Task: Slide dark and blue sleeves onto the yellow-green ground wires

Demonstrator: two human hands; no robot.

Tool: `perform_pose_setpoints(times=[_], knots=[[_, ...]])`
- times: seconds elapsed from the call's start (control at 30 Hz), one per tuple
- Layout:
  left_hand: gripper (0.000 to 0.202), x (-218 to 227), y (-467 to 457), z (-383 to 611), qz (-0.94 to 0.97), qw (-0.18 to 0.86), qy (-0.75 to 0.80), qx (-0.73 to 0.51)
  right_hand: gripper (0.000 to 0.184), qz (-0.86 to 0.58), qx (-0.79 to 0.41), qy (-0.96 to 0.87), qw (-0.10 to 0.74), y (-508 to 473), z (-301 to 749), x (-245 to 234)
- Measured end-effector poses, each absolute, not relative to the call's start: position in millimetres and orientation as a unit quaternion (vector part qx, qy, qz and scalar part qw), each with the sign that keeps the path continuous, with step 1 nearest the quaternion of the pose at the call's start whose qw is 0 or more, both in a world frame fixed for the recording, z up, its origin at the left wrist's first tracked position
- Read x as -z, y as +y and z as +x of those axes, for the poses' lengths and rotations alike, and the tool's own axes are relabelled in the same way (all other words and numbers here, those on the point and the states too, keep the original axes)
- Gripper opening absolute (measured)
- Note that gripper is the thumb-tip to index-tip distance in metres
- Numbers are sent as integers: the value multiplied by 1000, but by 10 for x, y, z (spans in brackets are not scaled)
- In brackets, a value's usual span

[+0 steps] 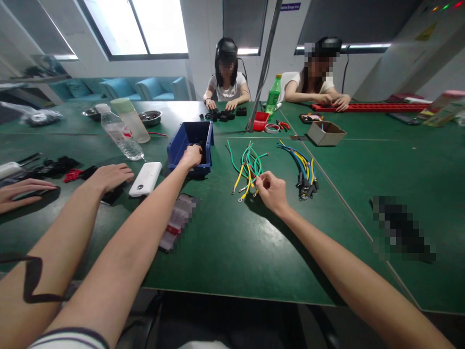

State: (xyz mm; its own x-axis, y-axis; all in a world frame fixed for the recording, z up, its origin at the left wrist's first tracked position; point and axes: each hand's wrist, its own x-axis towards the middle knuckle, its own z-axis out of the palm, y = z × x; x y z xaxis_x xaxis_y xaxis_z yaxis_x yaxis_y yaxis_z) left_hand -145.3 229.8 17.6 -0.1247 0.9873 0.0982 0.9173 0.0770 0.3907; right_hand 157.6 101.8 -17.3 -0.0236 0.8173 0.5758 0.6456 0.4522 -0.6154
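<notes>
My left hand [192, 156] reaches over the near wall of a blue plastic bin [189, 130]. Its fingers are curled down among small black pieces inside, and what they grip is hidden. My right hand [271, 190] is closed in a pinch at the right edge of a loose bundle of green wires [251, 157]. Several of these wires have yellow sleeves and metal ring terminals at the near end. To the right lies a second bundle of blue and yellow wires [304, 167] with black sleeves and ring terminals.
A co-worker's hand [111, 177] rests left of a white power bank [146, 179]. A water bottle [121, 135] stands behind it. Beyond the wires are a small cardboard box [326, 134] and a metal pole [267, 63]. Two people sit across the table.
</notes>
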Motion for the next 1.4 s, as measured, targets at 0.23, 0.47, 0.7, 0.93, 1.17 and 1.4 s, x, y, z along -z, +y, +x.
perform_pose_setpoints(times=[0.23,0.47,0.7,0.93,1.17,1.4], knots=[[29,-197,2270,-1459,653,41,727,-209,20,-498,-44,-766,404,996,1567,191],[21,-221,2244,-1434,644,9,731,-225,20,-511,-38,-758,403,1025,1598,209],[24,-195,2255,-1446,648,10,727,-225,22,-537,-6,-782,316,1017,1567,193],[35,-201,2252,-1422,650,-5,727,-221,23,-538,15,-816,212,976,1527,155],[44,-222,2229,-1400,648,-9,732,-212,18,-533,6,-825,189,968,1534,132],[47,-214,2246,-1426,655,-14,726,-208,14,-536,-11,-809,243,998,1548,178]])
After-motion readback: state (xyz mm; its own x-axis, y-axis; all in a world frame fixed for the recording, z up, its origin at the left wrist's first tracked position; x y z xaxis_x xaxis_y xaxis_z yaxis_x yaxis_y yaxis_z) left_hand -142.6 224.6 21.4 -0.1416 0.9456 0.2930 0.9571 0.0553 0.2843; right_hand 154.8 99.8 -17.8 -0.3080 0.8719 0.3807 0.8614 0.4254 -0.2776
